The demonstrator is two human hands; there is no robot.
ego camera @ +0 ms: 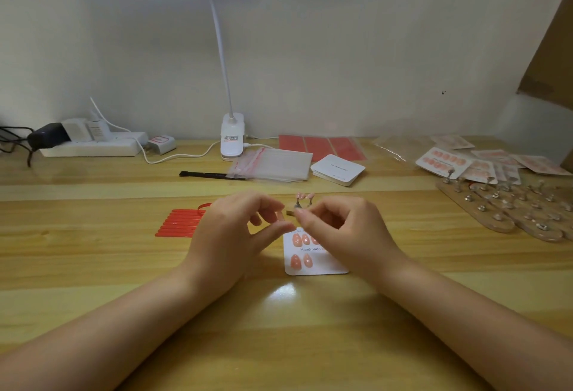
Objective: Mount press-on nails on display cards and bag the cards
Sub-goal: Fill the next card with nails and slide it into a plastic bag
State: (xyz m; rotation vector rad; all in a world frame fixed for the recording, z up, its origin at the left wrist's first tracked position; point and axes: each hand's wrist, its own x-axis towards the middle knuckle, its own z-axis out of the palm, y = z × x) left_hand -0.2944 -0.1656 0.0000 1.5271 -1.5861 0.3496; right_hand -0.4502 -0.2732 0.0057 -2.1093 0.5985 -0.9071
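Note:
A white display card (322, 266) printed "Handmade" lies on the wooden table in front of me, with several pink press-on nails stuck on it in two rows. Above it my left hand (238, 229) pinches a pink nail (281, 216) between thumb and fingers. My right hand (338, 229) pinches a small metal nail stand (291, 212) right beside that nail and hides the card's upper right part. Just behind my hands, a few more pink nails (305, 196) stand on holders.
Red adhesive strips (179, 223) lie left of my hands. Behind are clear bags (273, 164), a stack of blank cards (338, 170), red sheets (322, 145), a brush (204, 174) and a clip lamp (232, 139). Finished cards (446, 161) and wooden boards with metal stands (511, 207) fill the right.

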